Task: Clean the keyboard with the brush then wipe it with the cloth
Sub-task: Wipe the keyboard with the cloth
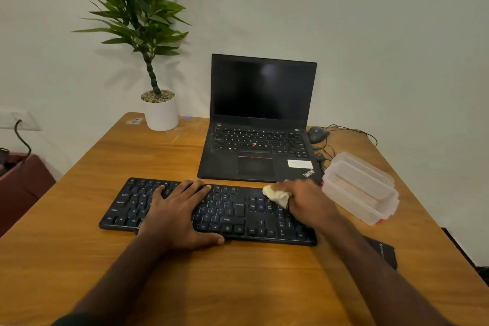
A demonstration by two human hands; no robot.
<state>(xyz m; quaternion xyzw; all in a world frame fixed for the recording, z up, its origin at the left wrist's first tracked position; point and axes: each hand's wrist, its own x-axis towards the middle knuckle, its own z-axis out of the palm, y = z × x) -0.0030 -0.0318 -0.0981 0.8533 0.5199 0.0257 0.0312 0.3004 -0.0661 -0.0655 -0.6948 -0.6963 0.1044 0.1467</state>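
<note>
The right hand (307,201) grips a bunched cloth (277,194) on the keyboard's (232,213) far right keys; the left hand (180,209) lies flat and spread, steadying it. No brush in sight. Looks like the wiping step; next, sweep leftward along the rows.

Soft, even indoor light, moderately bright, no hard highlights. The green leafy potted plant (132,8) throws a faint diffuse shadow on the pale wall (370,21) behind it. The open black laptop's dark screen (264,87) shows one weak, hazy reflection near its top. The right hand (308,200) and the crumpled pale yellow cloth (276,194) it holds are motion-blurred; the left hand (180,209) is sharper. Wide-angle distortion bows the orange-brown wooden table's (238,286) edges. Overall detail slightly soft.
</note>
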